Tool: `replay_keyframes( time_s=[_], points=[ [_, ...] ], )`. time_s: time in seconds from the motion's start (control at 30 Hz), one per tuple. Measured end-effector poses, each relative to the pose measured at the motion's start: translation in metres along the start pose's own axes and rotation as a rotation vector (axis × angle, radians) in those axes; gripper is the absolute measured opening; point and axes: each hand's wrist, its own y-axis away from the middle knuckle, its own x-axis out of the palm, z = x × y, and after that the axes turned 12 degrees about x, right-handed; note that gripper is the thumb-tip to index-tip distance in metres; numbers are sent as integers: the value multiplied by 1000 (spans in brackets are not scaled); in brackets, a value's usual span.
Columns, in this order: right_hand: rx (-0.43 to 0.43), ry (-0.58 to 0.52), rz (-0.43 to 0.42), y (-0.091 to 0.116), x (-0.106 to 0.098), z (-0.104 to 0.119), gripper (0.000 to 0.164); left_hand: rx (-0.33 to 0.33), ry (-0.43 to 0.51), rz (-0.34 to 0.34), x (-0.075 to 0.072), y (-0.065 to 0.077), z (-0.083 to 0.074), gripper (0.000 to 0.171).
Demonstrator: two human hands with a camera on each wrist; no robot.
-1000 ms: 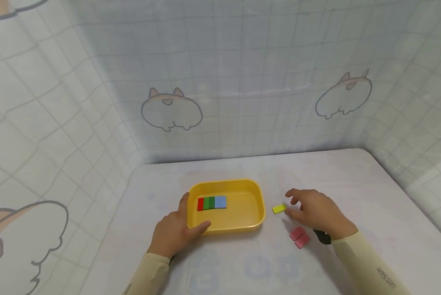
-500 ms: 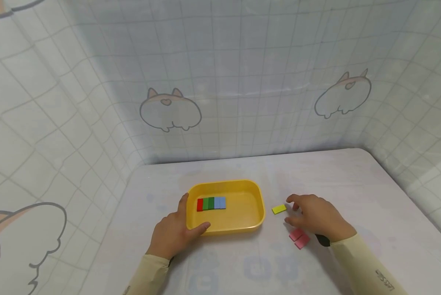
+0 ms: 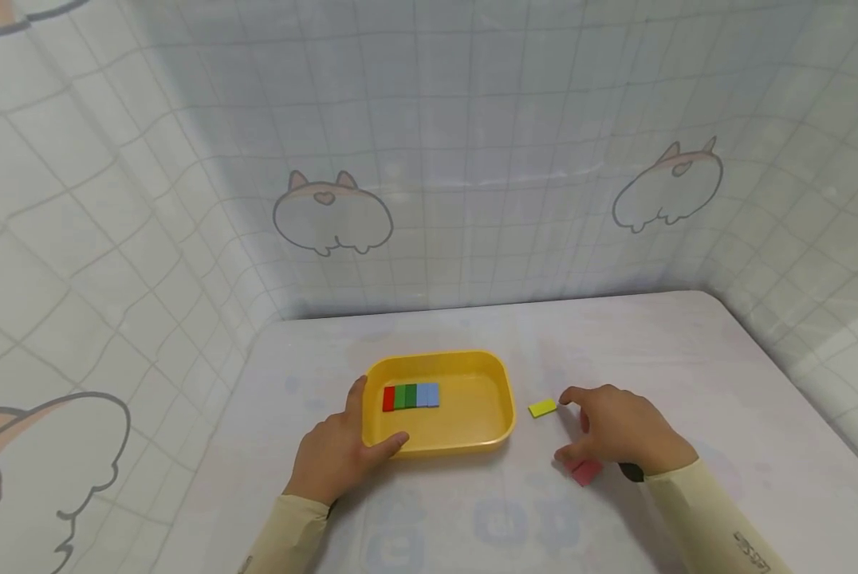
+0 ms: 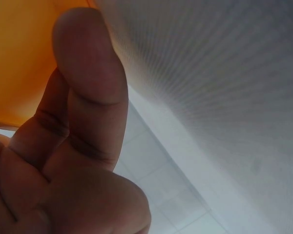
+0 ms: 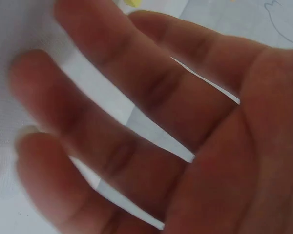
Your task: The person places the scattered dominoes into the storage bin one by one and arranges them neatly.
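A yellow tray (image 3: 475, 410) sits on the table, its left end held by my left hand (image 3: 333, 456). The thumb of that hand lies over the front rim, and its fingers are along the left side. Inside the tray is a row of small flat tiles: a red tile (image 3: 389, 399), two green tiles (image 3: 405, 396) and two light blue tiles (image 3: 427, 395). My right hand (image 3: 621, 429) is over the pink tiles (image 3: 587, 473), which it partly hides, with its fingers spread and loosely bent. Just left of its fingertips lies a lime-yellow tile (image 3: 542, 408).
The pale tabletop (image 3: 659, 343) carries the tray and the loose tiles. A grid-patterned curtain (image 3: 501, 183) with cartoon animals hangs behind the table and along both sides.
My right hand has drawn slightly toward me, from beside the lime-yellow tile to over the pink tiles, its thumb now by them. My left hand and the tray have stayed put.
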Motion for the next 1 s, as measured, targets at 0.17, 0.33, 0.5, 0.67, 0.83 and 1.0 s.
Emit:
replay_keyframes(
  time_s=[0.17, 0.33, 0.5, 0.67, 0.83, 1.0],
  points=[
    [18, 11, 48, 6, 1, 2, 77, 1, 3, 2, 1, 1, 1, 124],
    [-26, 4, 40, 11, 1, 3, 74, 2, 0, 7, 1, 3, 1, 123],
    [-52, 8, 15, 13, 0, 5, 69, 12, -4, -2, 0, 3, 0, 123],
    [-52, 6, 13, 13, 1, 7, 66, 16, -5, -5, -2, 3, -1, 123],
    [-54, 8, 7, 12, 2, 8, 65, 25, -6, -11, -2, 3, 0, 123],
    [-62, 10, 4, 12, 0, 9, 64, 23, -3, -10, -2, 3, 1, 123]
  ],
)
